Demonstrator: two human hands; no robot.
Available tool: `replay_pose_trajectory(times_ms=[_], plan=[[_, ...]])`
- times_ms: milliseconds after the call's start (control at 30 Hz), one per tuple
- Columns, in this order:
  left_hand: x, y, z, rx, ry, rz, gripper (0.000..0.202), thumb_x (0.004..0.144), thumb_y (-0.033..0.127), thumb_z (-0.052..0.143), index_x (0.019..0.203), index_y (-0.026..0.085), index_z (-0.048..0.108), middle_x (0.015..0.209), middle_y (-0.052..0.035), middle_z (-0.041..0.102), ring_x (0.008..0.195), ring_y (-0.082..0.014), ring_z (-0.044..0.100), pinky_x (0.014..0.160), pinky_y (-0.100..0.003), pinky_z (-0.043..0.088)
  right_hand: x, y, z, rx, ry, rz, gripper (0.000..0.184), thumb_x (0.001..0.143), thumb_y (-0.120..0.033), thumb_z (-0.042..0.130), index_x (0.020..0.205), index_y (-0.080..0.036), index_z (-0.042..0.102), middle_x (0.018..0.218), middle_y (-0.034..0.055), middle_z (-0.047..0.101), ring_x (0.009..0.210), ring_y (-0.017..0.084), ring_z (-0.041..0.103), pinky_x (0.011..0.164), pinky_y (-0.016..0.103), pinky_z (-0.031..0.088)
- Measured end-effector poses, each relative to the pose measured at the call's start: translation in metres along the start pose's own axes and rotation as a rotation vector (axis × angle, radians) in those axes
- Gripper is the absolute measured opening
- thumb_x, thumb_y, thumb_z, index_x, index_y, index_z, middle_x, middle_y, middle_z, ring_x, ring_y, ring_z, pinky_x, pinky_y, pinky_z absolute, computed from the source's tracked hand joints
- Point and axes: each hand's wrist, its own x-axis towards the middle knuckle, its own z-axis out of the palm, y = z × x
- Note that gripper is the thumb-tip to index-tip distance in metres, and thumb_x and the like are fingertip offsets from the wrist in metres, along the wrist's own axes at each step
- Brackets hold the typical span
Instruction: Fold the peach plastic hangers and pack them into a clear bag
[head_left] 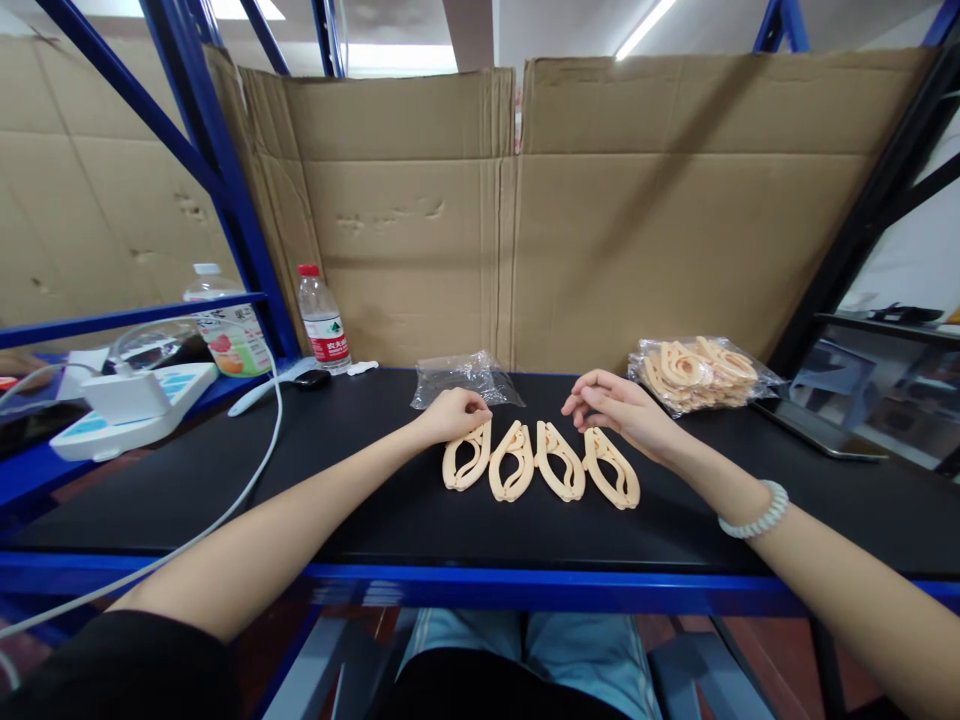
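Beige pcs (553, 443): L hand (450, 416) on leftmost, pinch unclear; R hand (624, 406) half spread nearby.

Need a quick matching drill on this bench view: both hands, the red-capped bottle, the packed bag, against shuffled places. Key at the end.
Things
1. Left hand
2. Right hand
3. Red-capped bottle
4. Packed bag

Places
A. Back right of the black tabletop
B. At the top of the leftmost cream piece
C. Back left of the black tabletop
D. Nearest the rightmost cream piece in the row

Pairs: 1-B, 2-D, 3-C, 4-A
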Motion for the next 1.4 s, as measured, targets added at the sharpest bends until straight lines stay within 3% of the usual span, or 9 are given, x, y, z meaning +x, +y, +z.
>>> replay_pose_trajectory(times_ms=[233, 333, 400, 500, 567, 667, 800, 1000, 1400], plan=[[-0.007, 0.004, 0.004, 0.176, 0.078, 0.108, 0.02, 0.081, 0.021, 0.049, 0.086, 0.016, 0.068, 0.093, -0.0073, 0.066, 0.089, -0.0221, 0.06, 0.083, -0.034, 0.045, 0.001, 0.003, -0.002, -0.036, -0.002, -0.029, 0.025, 0.085, -0.043, 0.059, 0.089, -0.019, 0.054, 0.087, 0.0065, 0.065, 0.07, 0.014, 0.058, 0.067, 0.031, 0.05], [-0.024, 0.019, 0.0, 0.265, 0.142, 0.166, 0.027, 0.089, 0.023, 0.04, 0.097, 0.016, 0.065, 0.104, -0.0098, 0.061, 0.096, -0.0236, 0.059, 0.088, -0.039, 0.045, -0.001, 0.0, -0.004, -0.219, -0.001, -0.098, 0.025, 0.089, -0.044, 0.053, 0.089, -0.019, 0.055, 0.085, 0.0063, 0.064, 0.071, 0.016, 0.059, 0.068, 0.033, 0.051], [-0.043, 0.032, -0.002, 0.312, 0.093, 0.294, 0.03, 0.092, 0.028, 0.038, 0.104, 0.015, 0.063, 0.107, -0.0103, 0.061, 0.101, -0.0235, 0.057, 0.091, -0.038, 0.044, -0.007, -0.004, -0.003, -0.48, -0.02, -0.182, 0.026, 0.091, -0.044, 0.049, 0.094, -0.019, 0.058, 0.09, 0.0073, 0.065, 0.079, 0.019, 0.06, 0.074, 0.037, 0.051], [-0.073, 0.047, 0.0, 0.407, -0.002, 0.454, 0.047, 0.09, 0.046, 0.045, 0.13, 0.021, 0.049, 0.136, -0.0106, 0.047, 0.124, -0.0295, 0.042, 0.103, -0.047, 0.034, -0.023, -0.008, 0.007, -0.9, -0.128, -0.328, 0.036, 0.091, -0.045, 0.05, 0.116, -0.021, 0.058, 0.117, 0.0112, 0.06, 0.11, 0.027, 0.053, 0.095, 0.046, 0.043], [-0.088, 0.05, 0.003, 0.46, -0.093, 0.458, 0.06, 0.089, 0.054, 0.044, 0.142, 0.028, 0.033, 0.15, -0.0085, 0.03, 0.135, -0.0353, 0.026, 0.107, -0.057, 0.023, -0.036, -0.007, 0.017, -1.082, -0.241, -0.343, 0.055, 0.088, -0.05, 0.053, 0.134, -0.021, 0.046, 0.139, 0.013, 0.045, 0.13, 0.031, 0.036, 0.106, 0.052, 0.03], [-0.094, 0.046, 0.008, 0.489, -0.222, 0.411, 0.062, 0.091, 0.055, 0.038, 0.146, 0.033, 0.02, 0.155, -0.0049, 0.013, 0.14, -0.0372, 0.01, 0.107, -0.063, 0.013, -0.05, -0.001, 0.03, -1.181, -0.394, -0.245, 0.072, 0.088, -0.059, 0.049, 0.147, -0.026, 0.025, 0.153, 0.0105, 0.021, 0.139, 0.035, 0.014, 0.109, 0.061, 0.013], [-0.084, 0.041, 0.014, 0.496, -0.284, 0.403, 0.064, 0.092, 0.059, 0.03, 0.147, 0.03, 0.017, 0.155, -0.0062, 0.007, 0.141, -0.0349, 0.007, 0.109, -0.061, 0.012, -0.052, 0.003, 0.036, -1.154, -0.504, -0.138, 0.074, 0.091, -0.062, 0.038, 0.15, -0.026, 0.01, 0.154, 0.0088, 0.013, 0.141, 0.031, 0.004, 0.11, 0.059, 0.008], [-0.058, 0.046, 0.025, 0.521, -0.292, 0.367, 0.075, 0.087, 0.068, 0.029, 0.147, 0.023, 0.02, 0.154, -0.0107, 0.007, 0.141, -0.0363, 0.007, 0.109, -0.061, 0.01, -0.038, 0.012, 0.022, -1.195, -0.492, -0.067, 0.075, 0.092, -0.063, 0.034, 0.149, -0.019, 0.012, 0.153, 0.0113, 0.011, 0.141, 0.03, 0.005, 0.111, 0.057, 0.009], [0.039, 0.029, 0.047, 0.458, -0.288, 0.296, 0.08, 0.083, 0.072, 0.031, 0.145, 0.022, 0.028, 0.153, -0.0109, 0.012, 0.14, -0.0368, 0.012, 0.108, -0.062, 0.006, 0.027, 0.055, -0.031, -1.255, -0.433, -0.071, 0.073, 0.093, -0.063, 0.03, 0.149, -0.018, 0.018, 0.152, 0.0141, 0.014, 0.141, 0.03, 0.009, 0.11, 0.057, 0.012]])
